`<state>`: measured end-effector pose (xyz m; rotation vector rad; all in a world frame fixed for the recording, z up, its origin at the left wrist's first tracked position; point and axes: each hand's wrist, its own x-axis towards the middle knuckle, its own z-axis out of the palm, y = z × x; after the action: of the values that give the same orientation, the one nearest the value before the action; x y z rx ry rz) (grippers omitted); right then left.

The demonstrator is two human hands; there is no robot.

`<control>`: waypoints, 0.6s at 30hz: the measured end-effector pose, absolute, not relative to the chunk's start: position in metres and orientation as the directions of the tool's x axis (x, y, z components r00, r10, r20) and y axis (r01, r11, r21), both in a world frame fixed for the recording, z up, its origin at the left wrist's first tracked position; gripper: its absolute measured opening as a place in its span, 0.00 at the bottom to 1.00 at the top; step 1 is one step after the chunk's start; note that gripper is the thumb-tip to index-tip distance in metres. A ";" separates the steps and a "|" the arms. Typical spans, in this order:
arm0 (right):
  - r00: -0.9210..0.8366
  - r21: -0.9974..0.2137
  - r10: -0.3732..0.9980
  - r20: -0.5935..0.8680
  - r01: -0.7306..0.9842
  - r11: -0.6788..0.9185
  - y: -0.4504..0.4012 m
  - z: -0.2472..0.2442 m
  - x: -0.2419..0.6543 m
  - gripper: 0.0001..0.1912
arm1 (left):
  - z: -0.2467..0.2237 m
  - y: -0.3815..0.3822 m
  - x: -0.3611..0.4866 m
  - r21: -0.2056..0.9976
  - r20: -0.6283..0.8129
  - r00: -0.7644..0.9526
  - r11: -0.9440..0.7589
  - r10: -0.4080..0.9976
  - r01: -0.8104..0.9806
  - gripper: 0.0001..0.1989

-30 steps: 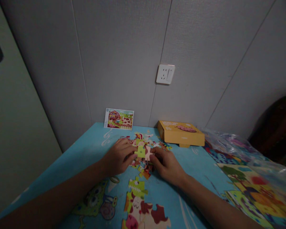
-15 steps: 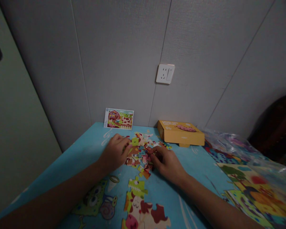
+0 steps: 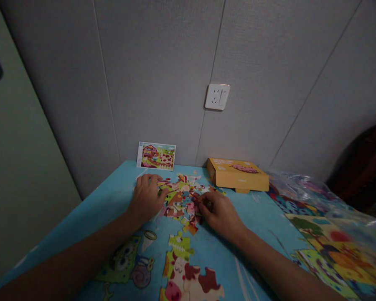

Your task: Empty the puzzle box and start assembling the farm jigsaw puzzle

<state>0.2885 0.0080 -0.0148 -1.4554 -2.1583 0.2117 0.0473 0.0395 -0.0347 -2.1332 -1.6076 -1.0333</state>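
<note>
A pile of loose puzzle pieces (image 3: 178,197) lies in the middle of the blue table. My left hand (image 3: 147,198) rests at the pile's left edge, its fingers apart and nothing seen in them. At the pile's right side, my right hand (image 3: 217,212) has thumb and fingers pinched together around a small reddish puzzle piece (image 3: 194,200). Nearer to me lies a joined section of puzzle showing a cow (image 3: 188,278), with a green part at its top. A picture card (image 3: 156,156) of a farm scene leans on the wall behind the pile.
A yellow box (image 3: 240,174) sits at the back right by the wall. Clear plastic wrapping (image 3: 307,188) and colourful printed sheets (image 3: 338,246) cover the right side. A white socket (image 3: 217,97) is on the wall.
My left hand has moved a little left, away from the pile's middle, and its fingers have spread. My right hand has hardly moved.
</note>
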 end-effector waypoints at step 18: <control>-0.381 -0.330 0.882 0.278 0.824 0.461 0.011 -0.025 0.289 0.20 | -0.036 0.024 0.051 0.144 0.365 0.607 -0.687 0.706 0.712 0.23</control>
<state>0.2893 0.0110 -0.0253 -1.4310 -2.3022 0.1905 0.0515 0.0236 -0.0363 -2.8014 -1.2362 -0.6250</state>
